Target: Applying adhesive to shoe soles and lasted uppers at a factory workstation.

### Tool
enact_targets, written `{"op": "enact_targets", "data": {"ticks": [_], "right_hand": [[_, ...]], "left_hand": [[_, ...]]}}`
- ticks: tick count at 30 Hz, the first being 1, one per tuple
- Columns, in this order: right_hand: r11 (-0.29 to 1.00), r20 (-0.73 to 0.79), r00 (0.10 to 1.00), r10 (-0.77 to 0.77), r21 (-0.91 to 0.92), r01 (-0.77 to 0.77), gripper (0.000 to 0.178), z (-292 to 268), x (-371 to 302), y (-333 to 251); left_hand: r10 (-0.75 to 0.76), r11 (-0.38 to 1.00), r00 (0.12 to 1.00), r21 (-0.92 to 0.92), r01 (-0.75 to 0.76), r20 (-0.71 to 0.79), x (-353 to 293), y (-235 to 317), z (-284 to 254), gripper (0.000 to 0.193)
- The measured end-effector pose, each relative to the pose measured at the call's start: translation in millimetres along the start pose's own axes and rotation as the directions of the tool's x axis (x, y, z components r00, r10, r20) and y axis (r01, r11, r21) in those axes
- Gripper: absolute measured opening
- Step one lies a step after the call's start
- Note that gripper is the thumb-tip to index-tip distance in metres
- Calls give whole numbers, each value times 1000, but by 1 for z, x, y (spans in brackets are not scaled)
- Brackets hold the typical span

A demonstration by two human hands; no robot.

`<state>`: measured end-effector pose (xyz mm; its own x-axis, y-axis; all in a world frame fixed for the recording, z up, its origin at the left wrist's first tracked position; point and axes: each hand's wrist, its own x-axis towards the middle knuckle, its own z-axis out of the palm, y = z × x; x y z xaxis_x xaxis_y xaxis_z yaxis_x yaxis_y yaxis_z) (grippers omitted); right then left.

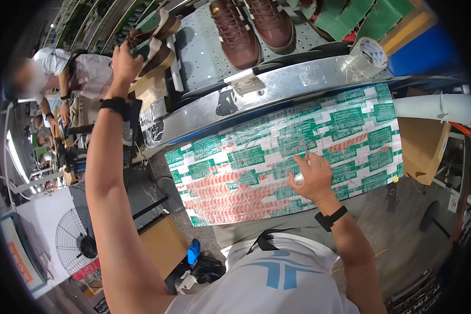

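My left arm stretches far up to the left, and my left hand (125,65) is closed at the edge of a brown shoe (150,32) with a pale sole and a green part. A second similar shoe (161,58) lies right beside it. Over the work board (230,180), which is covered in green, white and red printed tape, my right hand (314,178) is closed around a slim metal tool (305,148). Its tip points away from me; its exact kind is hard to make out. Something whitish shows under the fingers.
Beyond the board runs a metal-edged conveyor (204,120) bearing a brown pair of laced shoes (235,36). A tape roll (371,52) sits on its edge. Cardboard boxes (421,149) stand right; a fan (78,239) stands lower left. Another person (55,73) works at far left.
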<state>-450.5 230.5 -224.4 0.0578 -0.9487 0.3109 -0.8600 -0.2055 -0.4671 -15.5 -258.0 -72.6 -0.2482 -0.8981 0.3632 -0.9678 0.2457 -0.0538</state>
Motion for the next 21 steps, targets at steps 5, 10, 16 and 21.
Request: {"op": "enact_targets", "data": {"ticks": [5, 10, 16, 21], "right_hand": [[999, -10, 1000, -20, 33, 20, 45, -1, 5, 1], [999, -20, 999, -28, 46, 29, 44, 0, 8, 0], [998, -37, 999, -22, 59, 24, 41, 2, 9, 3], [996, -69, 997, -33, 81, 39, 40, -2, 2, 1]], "left_hand": [[-10, 658, 878, -658, 366, 478, -13, 188, -6, 118], [77, 527, 778, -688, 499, 624, 10, 254, 37, 111], [-15, 268, 875, -841, 470, 484, 13, 202, 65, 55], [127, -298, 756, -703, 646, 642, 2, 159, -14, 50]]}}
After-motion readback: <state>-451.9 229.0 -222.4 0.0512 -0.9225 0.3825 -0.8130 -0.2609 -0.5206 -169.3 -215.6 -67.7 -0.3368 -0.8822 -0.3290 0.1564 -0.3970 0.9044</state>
